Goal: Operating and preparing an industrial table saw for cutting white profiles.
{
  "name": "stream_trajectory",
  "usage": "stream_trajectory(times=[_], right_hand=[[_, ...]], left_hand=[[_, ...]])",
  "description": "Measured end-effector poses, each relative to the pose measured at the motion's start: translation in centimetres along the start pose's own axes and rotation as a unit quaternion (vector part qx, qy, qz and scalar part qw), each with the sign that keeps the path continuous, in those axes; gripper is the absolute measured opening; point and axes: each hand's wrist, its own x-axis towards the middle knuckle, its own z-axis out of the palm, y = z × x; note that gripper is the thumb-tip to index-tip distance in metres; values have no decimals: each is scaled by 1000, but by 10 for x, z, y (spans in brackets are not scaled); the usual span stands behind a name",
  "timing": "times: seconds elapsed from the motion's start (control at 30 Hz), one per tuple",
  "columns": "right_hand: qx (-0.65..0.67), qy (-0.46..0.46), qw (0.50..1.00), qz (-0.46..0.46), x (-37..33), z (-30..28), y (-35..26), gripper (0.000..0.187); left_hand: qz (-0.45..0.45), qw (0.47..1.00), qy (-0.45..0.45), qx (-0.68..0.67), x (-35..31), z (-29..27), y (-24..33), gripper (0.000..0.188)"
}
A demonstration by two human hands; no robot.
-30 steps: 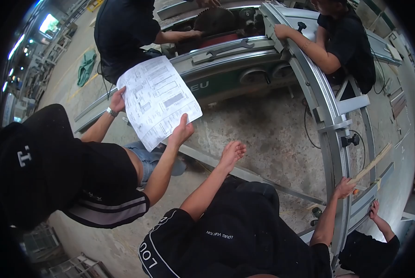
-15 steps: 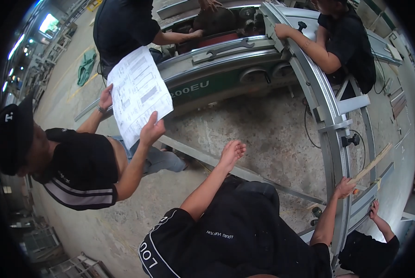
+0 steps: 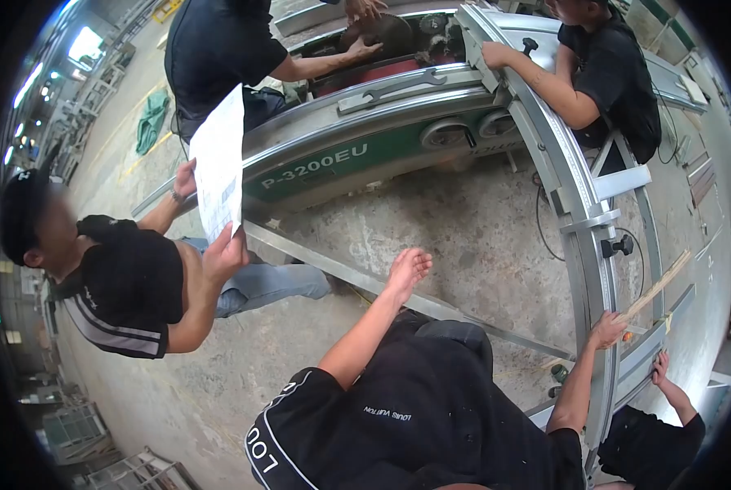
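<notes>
My left hand [image 3: 409, 275] hangs in the air over the concrete floor, its fingers loosely curved and holding nothing. At the right, my right hand [image 3: 607, 331] is wrapped over the long metal rail [image 3: 588, 269] of a machine's side frame. Beside its fingers lies one end of a thin wooden strip [image 3: 659, 286]; whether the fingers touch the strip I cannot tell. A black clamp knob [image 3: 623, 247] sticks out of the frame just beyond that hand.
A green-fronted saw machine [image 3: 333, 167] carries a wrench [image 3: 404, 84] on its ledge. Its round blade [image 3: 388, 37] is exposed, with a co-worker's hand [image 3: 364, 49] beside it. Another person holds a paper sheet [image 3: 218, 163]. A metal brace bar [image 3: 341, 265] crosses low ahead of me.
The person at left has turned and tilted the paper sheet, bringing it leftward. The far co-worker's hand has moved right, toward the round blade. My two hands stay where they were.
</notes>
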Motion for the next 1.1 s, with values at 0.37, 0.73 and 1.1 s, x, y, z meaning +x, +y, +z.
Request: stream_trajectory(times=[0.37,0.73,1.1], right_hand=[[3,-4,1000,13,-5,-14,-11,38],[25,5,1000,14,-5,-11,-6,38],[9,10,1000,1,-8,-14,-10,38]], left_hand=[[0,1000,6,-2,3,-9,-1,14],[-9,1000,17,4,6,-14,-1,14],[-12,1000,13,11,4,-13,2,12]])
